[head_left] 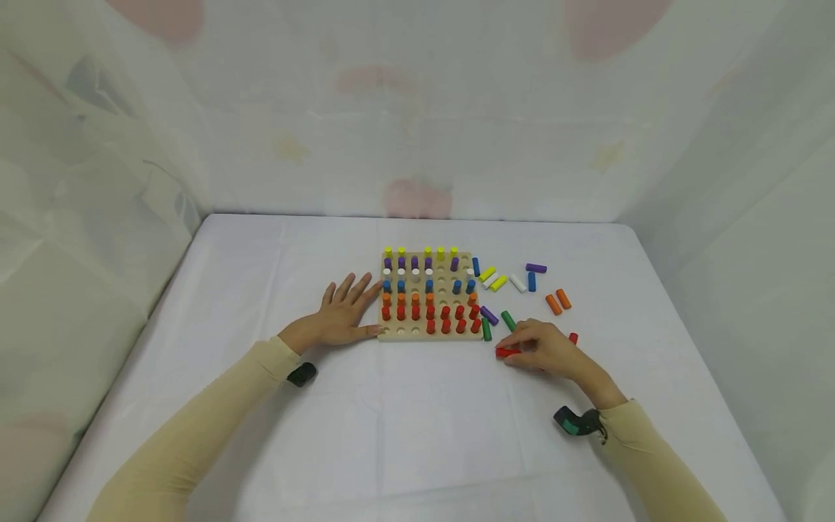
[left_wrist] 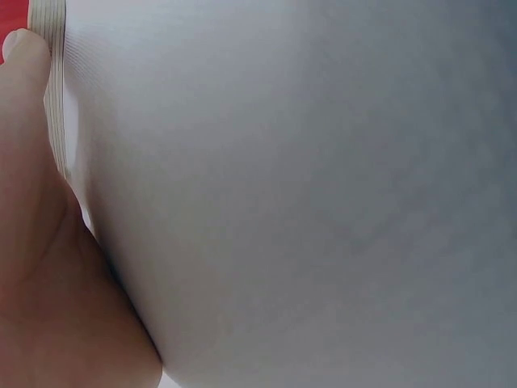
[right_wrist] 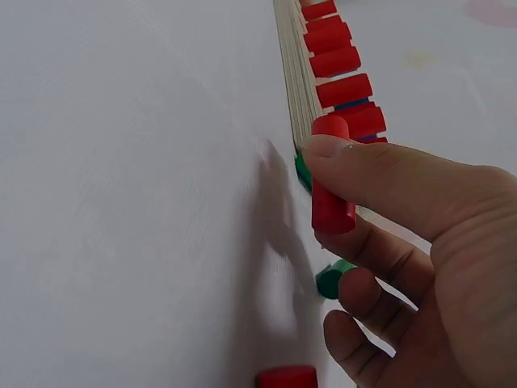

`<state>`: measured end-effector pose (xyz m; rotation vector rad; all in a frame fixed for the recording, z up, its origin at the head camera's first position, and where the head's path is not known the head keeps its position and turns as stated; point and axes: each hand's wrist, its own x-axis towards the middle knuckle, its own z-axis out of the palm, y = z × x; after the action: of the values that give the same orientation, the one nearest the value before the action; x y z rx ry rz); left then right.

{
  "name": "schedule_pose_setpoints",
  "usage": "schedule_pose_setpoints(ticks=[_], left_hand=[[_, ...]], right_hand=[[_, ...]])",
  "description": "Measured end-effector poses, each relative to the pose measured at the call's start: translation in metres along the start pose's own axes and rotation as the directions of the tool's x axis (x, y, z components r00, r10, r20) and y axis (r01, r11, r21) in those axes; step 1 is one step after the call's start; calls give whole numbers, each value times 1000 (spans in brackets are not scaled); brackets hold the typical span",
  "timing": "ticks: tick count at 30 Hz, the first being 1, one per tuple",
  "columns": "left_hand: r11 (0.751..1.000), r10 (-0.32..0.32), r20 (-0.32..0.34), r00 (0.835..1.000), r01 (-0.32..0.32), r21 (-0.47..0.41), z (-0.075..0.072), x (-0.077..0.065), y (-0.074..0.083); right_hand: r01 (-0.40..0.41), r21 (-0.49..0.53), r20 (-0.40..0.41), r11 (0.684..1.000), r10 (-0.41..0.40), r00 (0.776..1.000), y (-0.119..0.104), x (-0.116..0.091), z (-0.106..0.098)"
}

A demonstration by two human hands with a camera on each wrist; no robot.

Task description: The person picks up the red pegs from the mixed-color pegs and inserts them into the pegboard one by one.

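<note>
A wooden pegboard (head_left: 404, 338) with upright colored pegs lies in the middle of the table. Its rows run from yellow at the back through purple, white, blue and orange to red at the front, with some holes bare. My left hand (head_left: 341, 317) lies flat with spread fingers, its thumb and fingertips at the board's left edge; the left wrist view shows the thumb (left_wrist: 28, 73) against that edge. To the right of the board, my right hand (head_left: 546, 349) pinches a red peg (right_wrist: 333, 212) between thumb and fingers, held above the cloth in the right wrist view.
Loose pegs lie right of the board: green pegs (head_left: 486, 330), a purple peg (head_left: 536, 268), blue (head_left: 532, 282), white (head_left: 518, 283), yellow (head_left: 499, 283) and orange pegs (head_left: 554, 304). Another red peg (head_left: 573, 338) shows behind the right hand. White cloth covers the table (head_left: 417, 435).
</note>
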<state>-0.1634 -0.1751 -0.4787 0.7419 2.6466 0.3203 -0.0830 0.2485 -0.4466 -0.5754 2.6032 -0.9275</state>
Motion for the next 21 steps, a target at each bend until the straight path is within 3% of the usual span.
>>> schedule_pose_setpoints(ticks=[21], left_hand=[[1000,-4,13,1000,4,-1,1,1,-1]], right_hand=[[80,6,-25,997,-80,996,-33,22,7]])
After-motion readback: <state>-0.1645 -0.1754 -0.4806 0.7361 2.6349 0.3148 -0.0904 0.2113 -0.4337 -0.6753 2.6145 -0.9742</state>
